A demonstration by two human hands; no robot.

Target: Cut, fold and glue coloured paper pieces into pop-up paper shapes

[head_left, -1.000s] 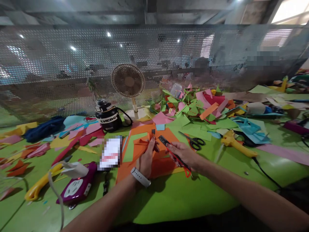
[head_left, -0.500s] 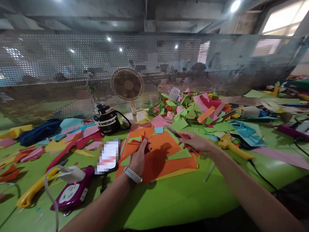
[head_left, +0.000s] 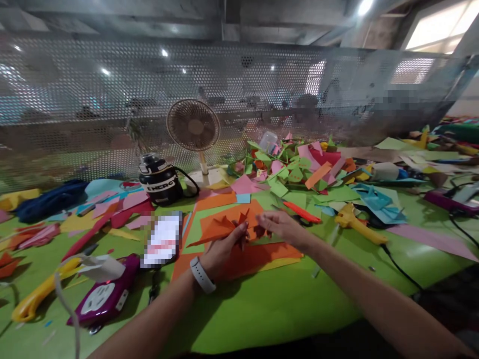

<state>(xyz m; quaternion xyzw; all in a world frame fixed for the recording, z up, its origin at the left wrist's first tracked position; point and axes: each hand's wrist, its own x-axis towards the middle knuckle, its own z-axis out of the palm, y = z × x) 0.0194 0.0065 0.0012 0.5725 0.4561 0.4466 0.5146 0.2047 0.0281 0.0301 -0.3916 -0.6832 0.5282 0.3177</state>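
Note:
My left hand [head_left: 226,247], with a pale watch band on its wrist, is closed on a folded piece of orange paper [head_left: 217,227] with pointed flaps. My right hand [head_left: 279,227] is at the other end of this orange paper, its fingers pinched on the edge. Beneath both hands lies a stack of green and orange sheets [head_left: 239,259]. Just beyond my right hand a red-handled utility knife [head_left: 302,212] rests on the table. What the fingertips cover is partly hidden.
A yellow glue gun [head_left: 361,224] lies on the right. Paper scraps [head_left: 292,164] are heaped at the back beside a fan [head_left: 193,124] and a black bottle [head_left: 160,182]. On the left are a phone [head_left: 163,239], a purple power strip [head_left: 107,294] and another yellow glue gun [head_left: 41,294].
My right hand has let go of the red-handled knife and moved left to the orange paper. The left hand has shifted right and lifted the paper, which now spreads wider.

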